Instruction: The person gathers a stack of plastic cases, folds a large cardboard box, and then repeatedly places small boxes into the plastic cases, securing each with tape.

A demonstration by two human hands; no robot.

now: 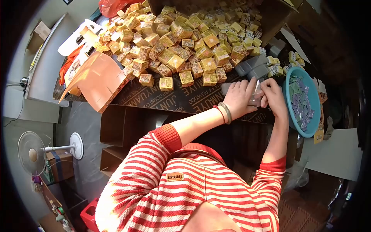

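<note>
Over the dark printed plywood table, my left hand lies palm down, its fingers bent over a clear plastic piece. Close beside it, my right hand has its fingers curled at the right side of the same piece. The piece is small and partly covered by the fingers, so its exact shape is hard to tell. Just beyond the hands sit translucent plastic containers. A blue basin holding small purple and green packets stands right of my right hand.
A large heap of small yellow boxes covers the table's far side. At the left edge is a curved orange-pink sheet. Open cardboard boxes are below the table. A white fan stands at the far left, a red crate at lower left.
</note>
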